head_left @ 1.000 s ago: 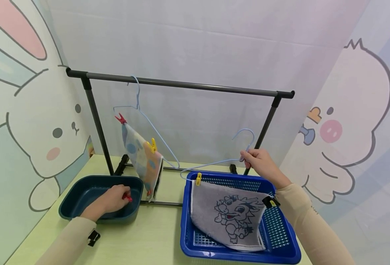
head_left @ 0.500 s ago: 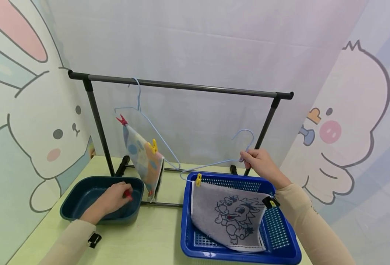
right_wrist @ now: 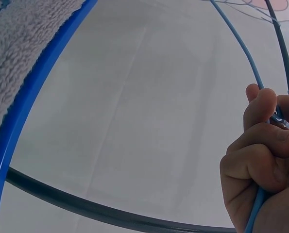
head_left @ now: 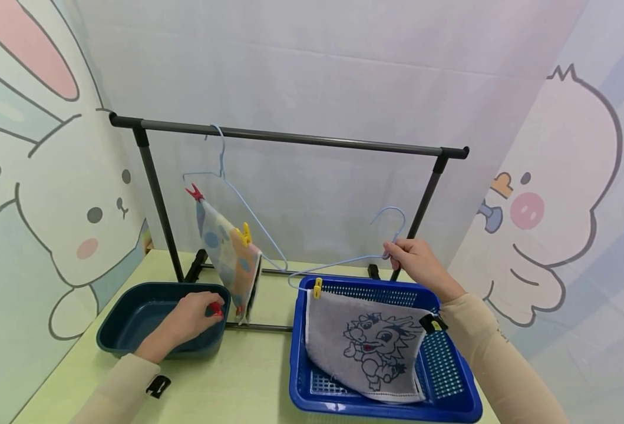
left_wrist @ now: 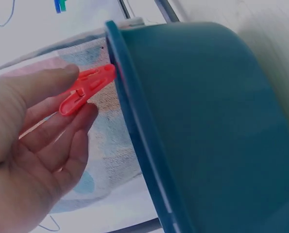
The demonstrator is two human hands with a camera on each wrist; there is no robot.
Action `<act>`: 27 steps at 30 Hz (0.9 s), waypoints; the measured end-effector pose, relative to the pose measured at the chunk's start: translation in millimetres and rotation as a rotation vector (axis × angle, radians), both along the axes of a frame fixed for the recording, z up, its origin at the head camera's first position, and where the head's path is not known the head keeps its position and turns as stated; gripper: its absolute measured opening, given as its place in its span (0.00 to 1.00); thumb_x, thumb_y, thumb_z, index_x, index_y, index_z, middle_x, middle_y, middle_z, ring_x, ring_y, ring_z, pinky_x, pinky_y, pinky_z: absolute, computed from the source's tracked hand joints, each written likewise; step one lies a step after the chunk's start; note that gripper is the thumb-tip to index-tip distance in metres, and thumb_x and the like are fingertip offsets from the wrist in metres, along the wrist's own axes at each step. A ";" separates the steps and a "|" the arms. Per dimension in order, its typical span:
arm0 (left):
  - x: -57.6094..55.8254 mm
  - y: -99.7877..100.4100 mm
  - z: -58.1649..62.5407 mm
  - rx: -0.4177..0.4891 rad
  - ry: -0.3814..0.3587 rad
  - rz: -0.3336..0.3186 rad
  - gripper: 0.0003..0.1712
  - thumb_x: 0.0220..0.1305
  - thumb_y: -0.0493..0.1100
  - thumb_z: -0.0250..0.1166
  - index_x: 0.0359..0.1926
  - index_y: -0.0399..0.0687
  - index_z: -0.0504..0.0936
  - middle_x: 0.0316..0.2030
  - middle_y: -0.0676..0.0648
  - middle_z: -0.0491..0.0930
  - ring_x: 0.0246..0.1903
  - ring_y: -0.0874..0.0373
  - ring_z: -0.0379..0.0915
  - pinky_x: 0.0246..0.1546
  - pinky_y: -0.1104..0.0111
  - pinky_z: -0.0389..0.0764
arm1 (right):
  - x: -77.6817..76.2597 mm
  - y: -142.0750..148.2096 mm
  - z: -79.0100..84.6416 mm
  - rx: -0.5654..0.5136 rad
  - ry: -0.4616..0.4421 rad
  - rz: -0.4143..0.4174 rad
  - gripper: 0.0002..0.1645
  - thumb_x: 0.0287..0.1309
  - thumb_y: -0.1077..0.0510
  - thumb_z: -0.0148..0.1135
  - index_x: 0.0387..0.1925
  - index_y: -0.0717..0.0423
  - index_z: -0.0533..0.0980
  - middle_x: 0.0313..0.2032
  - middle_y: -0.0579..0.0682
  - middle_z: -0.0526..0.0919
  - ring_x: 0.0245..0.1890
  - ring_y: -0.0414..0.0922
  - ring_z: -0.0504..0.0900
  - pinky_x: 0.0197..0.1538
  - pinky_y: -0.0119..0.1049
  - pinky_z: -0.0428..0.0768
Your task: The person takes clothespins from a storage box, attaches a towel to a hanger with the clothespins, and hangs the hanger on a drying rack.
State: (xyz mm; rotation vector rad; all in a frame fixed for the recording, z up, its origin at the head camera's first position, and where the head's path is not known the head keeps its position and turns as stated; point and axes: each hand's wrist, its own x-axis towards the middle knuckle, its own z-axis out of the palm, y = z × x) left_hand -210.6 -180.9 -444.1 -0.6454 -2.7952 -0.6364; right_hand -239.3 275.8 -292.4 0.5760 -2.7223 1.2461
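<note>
My left hand (head_left: 187, 321) pinches a red clothespin (left_wrist: 88, 89) between thumb and fingers, over the right end of a dark teal basin (head_left: 111, 321). In the left wrist view the clothespin's tip is right at the basin's rim. With curled fingers my right hand (head_left: 418, 262) grips a light blue wire hanger (head_left: 351, 259) just below its hook. A grey towel (head_left: 338, 330) with a cartoon dragon hangs from this hanger over a blue basket (head_left: 298, 353). A yellow clothespin (head_left: 317, 287) clips the towel's upper left corner; the upper right corner lies partly behind a black strap.
A dark metal rack (head_left: 312, 139) stands behind the basin and basket. Another blue hanger (head_left: 221, 156) hooks over its bar on the left, bearing a patterned towel (head_left: 221, 247) with a red peg (head_left: 195, 192) and a yellow peg (head_left: 245, 234). The tabletop (head_left: 248, 377) is pale green.
My left hand has moved a little to the right inside the basin's outline, carrying the red clothespin. My right hand, the hanger and the grey towel have stayed nearly still.
</note>
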 end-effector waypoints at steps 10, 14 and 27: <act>5.5 9.7 3.3 0.017 0.022 -0.033 0.12 0.46 0.39 0.68 0.34 0.52 0.78 0.31 0.54 0.76 0.29 0.63 0.71 0.27 0.70 0.73 | 2.1 -1.6 1.4 0.014 0.001 -0.024 0.29 0.58 0.38 0.45 0.18 0.56 0.74 0.19 0.60 0.73 0.15 0.47 0.60 0.20 0.35 0.63; 8.1 15.0 5.2 0.009 0.027 -0.045 0.13 0.47 0.40 0.68 0.36 0.54 0.78 0.33 0.55 0.77 0.31 0.63 0.72 0.29 0.69 0.73 | 2.7 -1.8 0.9 0.004 0.000 -0.014 0.28 0.59 0.39 0.45 0.19 0.56 0.74 0.20 0.62 0.73 0.15 0.47 0.60 0.19 0.35 0.63; 12.8 32.6 10.8 0.073 0.022 -0.082 0.14 0.45 0.42 0.69 0.34 0.57 0.75 0.28 0.56 0.76 0.29 0.63 0.72 0.26 0.71 0.72 | 2.7 -1.2 -0.4 0.005 -0.003 -0.023 0.28 0.59 0.39 0.46 0.19 0.57 0.74 0.18 0.58 0.72 0.15 0.46 0.60 0.20 0.35 0.63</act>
